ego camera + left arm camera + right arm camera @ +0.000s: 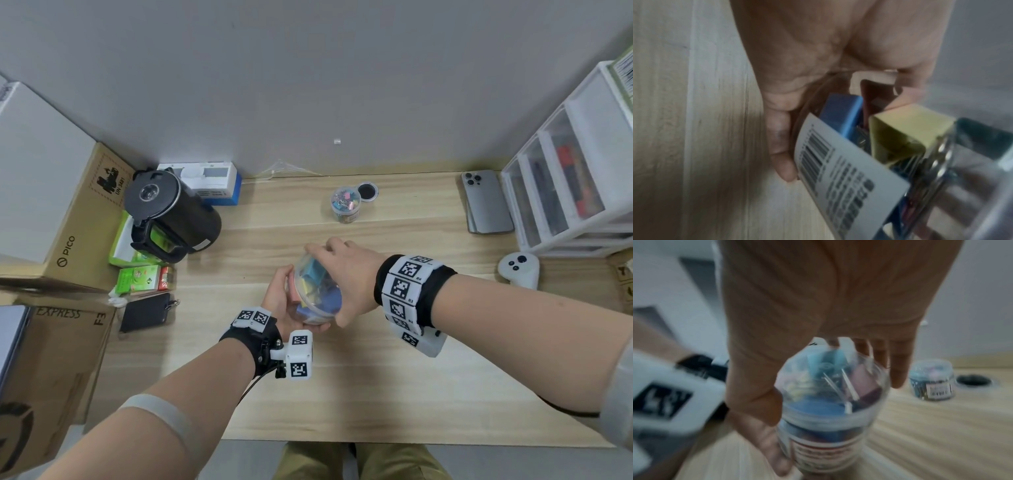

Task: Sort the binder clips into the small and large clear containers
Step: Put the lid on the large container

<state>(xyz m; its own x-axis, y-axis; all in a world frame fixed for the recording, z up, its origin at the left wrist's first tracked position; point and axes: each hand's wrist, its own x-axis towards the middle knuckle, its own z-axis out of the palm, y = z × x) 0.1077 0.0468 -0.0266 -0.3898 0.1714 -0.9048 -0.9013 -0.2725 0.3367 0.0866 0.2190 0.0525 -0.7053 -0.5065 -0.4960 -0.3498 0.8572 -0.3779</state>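
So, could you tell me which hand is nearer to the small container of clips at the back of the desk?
Right. The right hand is nearer the small container, directly in front of it; the left hand sits lower and further left.

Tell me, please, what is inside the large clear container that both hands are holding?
Inside the large clear container are big binder clips: blue, yellow and pink ones with silver wire handles. The left hand, the right hand and a barcode label cover part, so a count is impossible.

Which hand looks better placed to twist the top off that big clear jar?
Probably the right hand: it drapes over the large clear container from above, while the left hand cradles its body, steadying it.
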